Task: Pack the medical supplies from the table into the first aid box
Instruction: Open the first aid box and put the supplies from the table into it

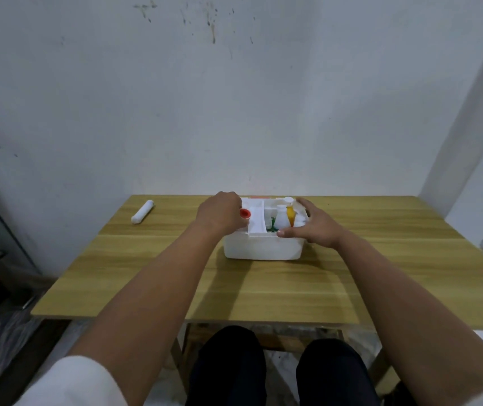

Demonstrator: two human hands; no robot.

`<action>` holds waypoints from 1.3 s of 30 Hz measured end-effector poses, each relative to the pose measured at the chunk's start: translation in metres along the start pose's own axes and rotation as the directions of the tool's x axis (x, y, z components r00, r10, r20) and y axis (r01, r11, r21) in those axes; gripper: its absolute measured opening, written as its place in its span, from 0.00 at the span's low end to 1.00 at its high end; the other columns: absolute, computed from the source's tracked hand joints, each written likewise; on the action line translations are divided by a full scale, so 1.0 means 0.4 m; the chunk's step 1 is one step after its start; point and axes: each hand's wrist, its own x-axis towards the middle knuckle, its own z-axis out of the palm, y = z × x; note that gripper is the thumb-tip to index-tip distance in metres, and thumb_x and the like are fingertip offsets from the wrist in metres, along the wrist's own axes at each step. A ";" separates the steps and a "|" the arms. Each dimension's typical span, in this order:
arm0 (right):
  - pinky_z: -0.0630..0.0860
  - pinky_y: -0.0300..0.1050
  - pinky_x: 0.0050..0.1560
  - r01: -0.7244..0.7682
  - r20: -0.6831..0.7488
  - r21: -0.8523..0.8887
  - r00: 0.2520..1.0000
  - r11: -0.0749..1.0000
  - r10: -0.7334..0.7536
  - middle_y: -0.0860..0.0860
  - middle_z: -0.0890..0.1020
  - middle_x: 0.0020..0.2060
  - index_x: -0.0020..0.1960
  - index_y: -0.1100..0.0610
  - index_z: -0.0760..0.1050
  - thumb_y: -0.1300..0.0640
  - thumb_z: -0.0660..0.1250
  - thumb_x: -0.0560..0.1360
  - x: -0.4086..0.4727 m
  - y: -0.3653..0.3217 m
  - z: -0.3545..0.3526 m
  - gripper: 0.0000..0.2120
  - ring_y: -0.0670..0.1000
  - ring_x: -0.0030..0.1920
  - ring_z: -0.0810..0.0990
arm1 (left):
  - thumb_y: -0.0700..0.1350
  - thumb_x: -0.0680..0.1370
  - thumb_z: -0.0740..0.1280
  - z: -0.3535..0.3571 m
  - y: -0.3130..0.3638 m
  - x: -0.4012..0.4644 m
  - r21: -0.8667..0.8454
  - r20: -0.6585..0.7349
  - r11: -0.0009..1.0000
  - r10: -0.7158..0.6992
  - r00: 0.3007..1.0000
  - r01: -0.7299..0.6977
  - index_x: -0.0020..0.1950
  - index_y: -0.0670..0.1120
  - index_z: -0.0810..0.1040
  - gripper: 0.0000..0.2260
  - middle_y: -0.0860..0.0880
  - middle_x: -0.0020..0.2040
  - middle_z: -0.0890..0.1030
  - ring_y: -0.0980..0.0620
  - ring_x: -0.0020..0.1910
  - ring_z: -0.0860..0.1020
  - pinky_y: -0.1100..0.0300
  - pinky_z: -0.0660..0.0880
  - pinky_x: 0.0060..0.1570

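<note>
Near edge: surface (263, 288) bare wood, both forearms reaching over it to the first aid box (263, 249), white, open-topped, mid-surface.

Left hand (219, 213) at the box's left end, fingers curled around a red-capped item (245, 213), apparently lowering it in. Right hand (316, 227) spread wide over the right corner, thumb on the near rim, bracing, holding nothing that shows.

Inside: white handle bar (258, 219) across the middle, white bottle (280, 219) and yellow bottle (290, 215) upright on the right.

Risks, judged:
- red-capped item could catch the handle bar or rim and tip out
- right hand sits close to the upright bottles; a shift could knock them over
- box could slide if the brace loosens

Far left: white gauze roll (142, 211) lying well apart from the box, still unpacked, easy to miss.

Hard to tell: body of the red-capped item hidden by the left hand; green thing low in the box unclear; orange strip behind the far rim, maybe the lid, can't confirm.
</note>
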 end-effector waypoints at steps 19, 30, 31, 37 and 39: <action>0.79 0.58 0.65 -0.018 -0.003 -0.024 1.000 1.000 0.018 0.48 0.74 0.72 0.83 0.46 0.54 0.30 0.84 0.47 -0.004 0.000 -0.005 0.72 0.52 0.66 0.77 | 0.54 0.71 0.69 -0.066 -0.149 0.060 -0.315 0.123 0.931 -0.152 0.981 0.183 0.47 0.47 0.84 0.13 0.52 0.47 0.83 0.51 0.46 0.80 0.51 0.81 0.50; 0.73 0.45 0.60 0.023 -0.002 -0.039 1.000 0.999 -0.023 0.50 0.70 0.75 0.84 0.48 0.52 0.39 0.82 0.56 0.008 0.004 0.001 0.64 0.51 0.64 0.74 | 0.46 0.76 0.65 0.106 -0.514 0.078 0.012 0.026 0.850 -0.527 0.850 0.526 0.77 0.59 0.68 0.29 0.41 0.67 0.74 0.37 0.66 0.73 0.48 0.71 0.51; 0.74 0.45 0.59 0.024 0.002 -0.039 1.000 0.999 -0.024 0.49 0.71 0.74 0.84 0.48 0.52 0.40 0.82 0.57 0.010 0.005 0.001 0.64 0.51 0.64 0.74 | 0.46 0.76 0.65 0.113 -0.524 0.082 0.037 0.022 0.848 -0.529 0.848 0.529 0.77 0.61 0.66 0.29 0.41 0.66 0.73 0.37 0.66 0.71 0.48 0.71 0.50; 0.73 0.37 0.53 0.018 -0.002 -0.012 1.000 1.000 -0.018 0.44 0.72 0.67 0.83 0.48 0.54 0.46 0.84 0.62 0.019 0.017 -0.001 0.58 0.49 0.63 0.75 | 0.45 0.76 0.64 0.140 -0.576 0.127 0.099 0.089 0.869 -0.493 0.865 0.485 0.81 0.60 0.58 0.34 0.40 0.67 0.76 0.37 0.66 0.74 0.46 0.74 0.55; 0.74 0.39 0.55 0.013 0.004 -0.009 1.000 1.000 -0.013 0.44 0.72 0.67 0.83 0.47 0.53 0.43 0.83 0.59 0.022 0.021 -0.001 0.61 0.49 0.63 0.76 | 0.47 0.81 0.61 0.154 -0.587 0.141 0.070 -0.026 0.876 -0.477 0.879 0.477 0.76 0.50 0.68 0.23 0.39 0.61 0.79 0.36 0.61 0.77 0.47 0.74 0.53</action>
